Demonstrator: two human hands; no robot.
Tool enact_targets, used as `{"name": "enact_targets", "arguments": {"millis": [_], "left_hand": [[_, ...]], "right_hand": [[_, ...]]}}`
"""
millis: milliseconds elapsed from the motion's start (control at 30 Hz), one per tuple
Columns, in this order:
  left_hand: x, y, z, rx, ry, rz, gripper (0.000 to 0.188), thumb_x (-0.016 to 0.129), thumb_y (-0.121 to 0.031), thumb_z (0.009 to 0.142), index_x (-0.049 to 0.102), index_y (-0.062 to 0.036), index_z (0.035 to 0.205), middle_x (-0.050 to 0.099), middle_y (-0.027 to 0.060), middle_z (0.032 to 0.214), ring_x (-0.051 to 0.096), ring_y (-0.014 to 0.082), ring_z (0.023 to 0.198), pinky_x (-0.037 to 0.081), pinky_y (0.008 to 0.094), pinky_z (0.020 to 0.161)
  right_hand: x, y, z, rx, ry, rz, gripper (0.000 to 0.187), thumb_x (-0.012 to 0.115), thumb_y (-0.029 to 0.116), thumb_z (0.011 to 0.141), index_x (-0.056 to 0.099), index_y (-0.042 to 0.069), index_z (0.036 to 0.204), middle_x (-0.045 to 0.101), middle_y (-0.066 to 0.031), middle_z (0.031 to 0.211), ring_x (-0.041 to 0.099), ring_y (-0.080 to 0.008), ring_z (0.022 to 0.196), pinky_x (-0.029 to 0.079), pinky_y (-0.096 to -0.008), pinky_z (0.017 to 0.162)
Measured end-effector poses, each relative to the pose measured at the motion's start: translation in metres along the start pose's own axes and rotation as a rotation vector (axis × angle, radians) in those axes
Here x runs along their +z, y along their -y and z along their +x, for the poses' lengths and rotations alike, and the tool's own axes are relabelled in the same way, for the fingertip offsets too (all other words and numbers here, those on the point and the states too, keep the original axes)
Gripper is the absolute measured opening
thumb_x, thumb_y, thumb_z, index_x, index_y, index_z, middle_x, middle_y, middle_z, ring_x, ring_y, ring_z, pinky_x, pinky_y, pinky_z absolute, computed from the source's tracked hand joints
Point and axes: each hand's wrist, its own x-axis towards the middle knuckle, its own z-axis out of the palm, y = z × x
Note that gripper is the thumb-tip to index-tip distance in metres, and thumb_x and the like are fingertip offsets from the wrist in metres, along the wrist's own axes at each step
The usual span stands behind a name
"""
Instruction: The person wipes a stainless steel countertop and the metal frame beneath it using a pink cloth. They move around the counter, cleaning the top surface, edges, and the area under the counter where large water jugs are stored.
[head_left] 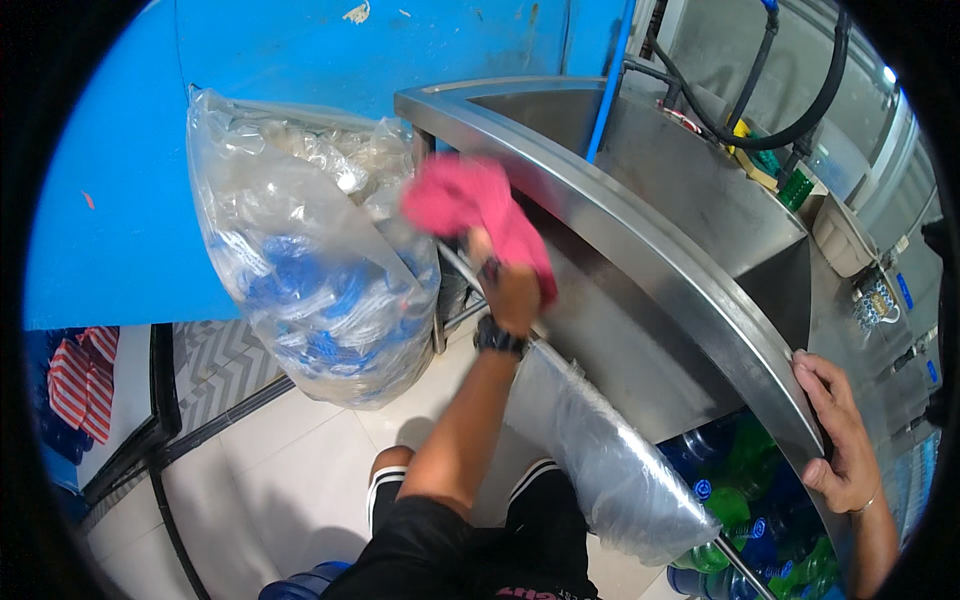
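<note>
My left hand [512, 298], with a black watch on the wrist, is closed on a pink cloth [458, 195]. The cloth is smeared by motion and hangs against the outer front of the stainless steel sink [600, 215], near its far left corner. Part of the fingers is hidden by the cloth. On the right, my right hand [848, 440] grips the sink's front rim, its fingers over the top and its thumb on the outer side.
A large clear bag [310, 250] of blue and white plastic stands left of the sink. Clear plastic sheeting [600, 450] hangs over a metal bar by my legs. Blue and green bottles [740, 500] lie beneath the sink. Sponges [755, 170] and a mug [875, 302] sit behind the basin.
</note>
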Motion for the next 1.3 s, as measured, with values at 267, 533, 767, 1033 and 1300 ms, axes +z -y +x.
{"name": "enact_targets", "arguments": {"millis": [267, 533, 767, 1033, 1300], "left_hand": [[-0.032, 0.016, -0.045, 0.559, 0.26, 0.103, 0.036, 0.074, -0.017, 0.087, 0.067, -0.0036, 0.119, 0.072, 0.0062, 0.104, 0.069, 0.0241, 0.096, 0.054, 0.0442, 0.084], [0.059, 0.137, -0.01, 0.46, -0.061, 0.602, 0.046, 0.063, -0.029, 0.094, 0.059, 0.0032, 0.126, 0.056, 0.0318, 0.132, 0.047, 0.049, 0.129, 0.03, 0.0596, 0.116], [0.059, 0.086, -0.025, -0.148, 0.406, 0.226, 0.033, 0.061, -0.022, 0.095, 0.061, 0.0003, 0.119, 0.068, 0.014, 0.108, 0.068, 0.0283, 0.079, 0.055, 0.0462, 0.075], [0.095, -0.016, -0.203, 0.251, 0.414, -0.058, 0.104, 0.088, -0.045, 0.063, 0.046, -0.0014, 0.148, 0.045, 0.0276, 0.15, 0.036, 0.0489, 0.144, 0.024, 0.0646, 0.121], [0.081, 0.113, 0.054, 0.408, 0.008, 0.735, 0.028, 0.066, -0.024, 0.086, 0.07, -0.0008, 0.101, 0.068, 0.0285, 0.11, 0.057, 0.0508, 0.119, 0.03, 0.0638, 0.112]], "right_hand": [[0.006, -0.001, -0.003, 0.07, -0.037, -0.062, 0.103, 0.058, 0.077, 0.088, 0.048, -0.003, 0.152, 0.044, -0.0289, 0.152, 0.043, -0.0417, 0.143, 0.031, -0.0503, 0.119], [0.007, -0.006, -0.005, 0.125, -0.044, -0.203, 0.112, 0.052, 0.085, 0.085, 0.047, -0.003, 0.153, 0.043, -0.0283, 0.153, 0.041, -0.0413, 0.145, 0.03, -0.0505, 0.12], [0.006, -0.021, -0.014, 0.124, -0.041, -0.352, 0.122, 0.052, 0.094, 0.077, 0.047, -0.001, 0.153, 0.042, -0.0282, 0.153, 0.042, -0.0435, 0.144, 0.035, -0.0546, 0.118], [0.006, -0.01, -0.01, 0.154, -0.034, -0.284, 0.124, 0.06, 0.091, 0.073, 0.047, -0.002, 0.153, 0.042, -0.0281, 0.153, 0.043, -0.0428, 0.143, 0.032, -0.052, 0.118], [0.006, -0.01, -0.008, 0.147, -0.028, -0.27, 0.124, 0.06, 0.091, 0.074, 0.047, -0.004, 0.152, 0.042, -0.0284, 0.153, 0.043, -0.0427, 0.143, 0.031, -0.0518, 0.119]]}}
